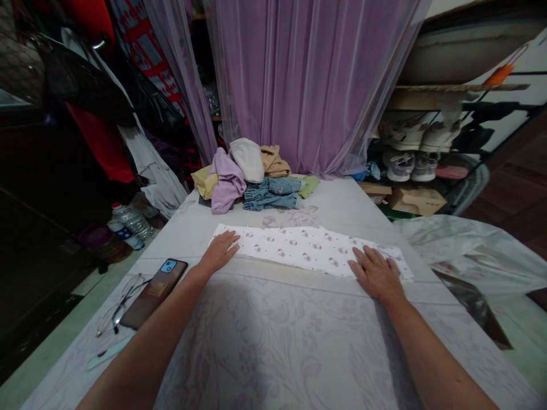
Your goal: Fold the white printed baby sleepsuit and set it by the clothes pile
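Head view: I have the white printed cloth [294, 249] laid as a long, flat strip crosswise on the floral cover [307, 330]. My left hand [220, 251] lies palm down on its left end; my right hand [378, 273], fingers spread, presses near its right end. Both grips are released, grasping nothing. Beyond the strip, apart from it: clothes pile [228, 179]. Near my left forearm: phone [160, 287], with eyeglasses [123, 303] just beside it.
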Demonstrator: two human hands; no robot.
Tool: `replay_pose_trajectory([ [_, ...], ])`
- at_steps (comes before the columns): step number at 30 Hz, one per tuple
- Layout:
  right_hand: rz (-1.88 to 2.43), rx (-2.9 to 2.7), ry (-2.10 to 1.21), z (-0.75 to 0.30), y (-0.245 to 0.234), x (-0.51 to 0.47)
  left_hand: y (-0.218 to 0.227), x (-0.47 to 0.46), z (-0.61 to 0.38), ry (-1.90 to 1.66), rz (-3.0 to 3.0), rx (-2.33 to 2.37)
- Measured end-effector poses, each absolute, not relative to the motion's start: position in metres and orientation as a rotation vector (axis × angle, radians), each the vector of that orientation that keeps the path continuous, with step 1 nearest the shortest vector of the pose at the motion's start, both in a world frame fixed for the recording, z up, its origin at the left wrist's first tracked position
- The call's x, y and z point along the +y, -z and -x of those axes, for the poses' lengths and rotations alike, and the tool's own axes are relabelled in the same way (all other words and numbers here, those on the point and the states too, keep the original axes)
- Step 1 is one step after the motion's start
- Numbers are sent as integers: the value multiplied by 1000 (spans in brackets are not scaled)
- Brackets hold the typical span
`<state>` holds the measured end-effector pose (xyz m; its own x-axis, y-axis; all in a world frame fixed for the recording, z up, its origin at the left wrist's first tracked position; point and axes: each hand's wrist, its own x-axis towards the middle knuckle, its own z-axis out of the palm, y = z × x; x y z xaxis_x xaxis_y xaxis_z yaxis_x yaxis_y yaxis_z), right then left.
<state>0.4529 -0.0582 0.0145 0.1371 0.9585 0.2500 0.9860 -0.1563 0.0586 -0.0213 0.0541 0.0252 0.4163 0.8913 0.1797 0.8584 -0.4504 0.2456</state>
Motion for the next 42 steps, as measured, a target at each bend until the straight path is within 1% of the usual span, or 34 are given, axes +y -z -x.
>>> replay_pose_trajectory([
  [13,2285,-1954,340,-453,-16,-59,-28,46,16,-412,-2580,1633],
  [21,2224,-1936,378,-454,-12,-59,-31,44,15,-408,-2593,1632],
  [26,2120,-1901,434,-447,-19,-63,-30,43,14,-456,-2596,1631],
  [30,1946,-1935,371,-406,-31,-59,-30,41,12,-475,-2599,1635],
  [35,1628,-2126,54,-309,-45,-46,-30,40,11,-466,-2610,1633],
  [38,1577,-2170,-83,-261,-48,-40,-30,41,11,-496,-2594,1643],
  [42,1617,-2175,-137,-232,-47,-35,-29,41,10,-507,-2597,1647],
])
